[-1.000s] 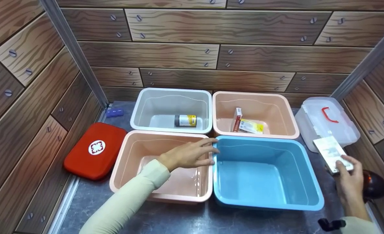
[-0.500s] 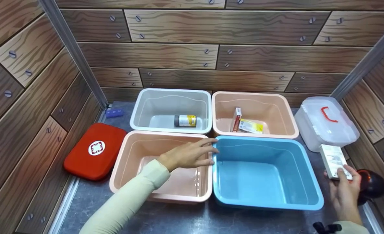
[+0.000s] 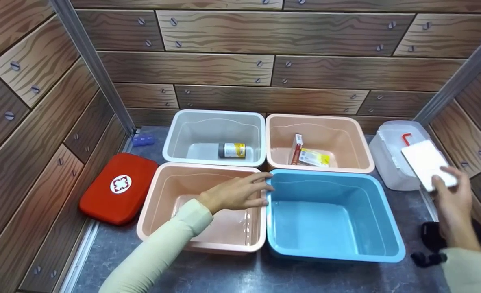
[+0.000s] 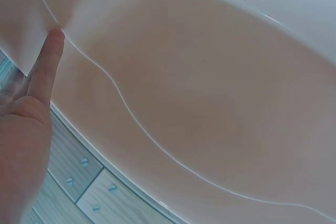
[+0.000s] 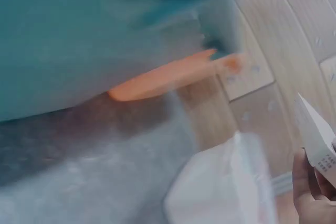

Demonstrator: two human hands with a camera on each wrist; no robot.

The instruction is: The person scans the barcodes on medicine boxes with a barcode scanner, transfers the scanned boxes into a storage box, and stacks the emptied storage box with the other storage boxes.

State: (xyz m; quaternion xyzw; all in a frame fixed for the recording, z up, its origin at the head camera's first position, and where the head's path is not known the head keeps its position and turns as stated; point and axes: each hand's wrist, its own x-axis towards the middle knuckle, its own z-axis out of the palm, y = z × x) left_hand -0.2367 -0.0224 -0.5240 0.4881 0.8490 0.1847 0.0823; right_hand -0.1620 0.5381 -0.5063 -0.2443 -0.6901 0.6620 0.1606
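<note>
My right hand (image 3: 453, 199) pinches a small white carton (image 3: 427, 162) between thumb and fingers, up in the air at the far right. The carton covers part of the lidded clear box (image 3: 390, 158) with its red handle. In the right wrist view the carton (image 5: 317, 137) shows print on one end. My left hand (image 3: 238, 193) reaches over the front-left peach tub (image 3: 201, 248), its fingertips at the rim beside the blue tub (image 3: 338, 258). In the left wrist view one finger of the left hand (image 4: 26, 135) lies against the tub's wall.
A dark bottle (image 3: 232, 150) lies in the grey tub (image 3: 214, 114). Two medicine boxes (image 3: 314, 158) are in the back peach tub (image 3: 358, 140). A red first-aid case (image 3: 118, 189) and a purple pill organizer (image 3: 143, 140) are at left. A black object (image 3: 431, 236) stands near my right wrist.
My right hand has lifted the carton up and away to the right, from beside the black object to in front of the clear box. The carton now shows a blank white face. My left hand stays put.
</note>
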